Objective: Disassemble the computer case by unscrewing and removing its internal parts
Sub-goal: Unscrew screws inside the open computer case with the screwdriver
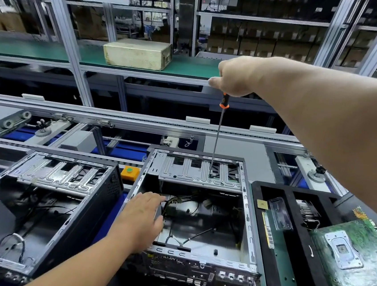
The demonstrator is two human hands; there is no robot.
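An open computer case [248, 221] lies in front of me with loose cables [190, 203] inside. At its far end sits a silver drive cage [187, 170]. My right hand [236, 75] is raised high and grips the orange-and-black handle of a long screwdriver [217, 136]. The shaft points straight down and its tip rests on the drive cage near the right side. My left hand [141, 219] lies inside the case at its left wall, fingers resting against a dark part and the cables there; whether it grips anything I cannot tell.
A second open case [44, 197] lies at the left. To the right, a black tray [287, 258] holds a green motherboard [356, 265], a memory stick, a CPU and a clear plastic piece. Conveyor rails run behind; a beige box [136, 53] sits on the green shelf.
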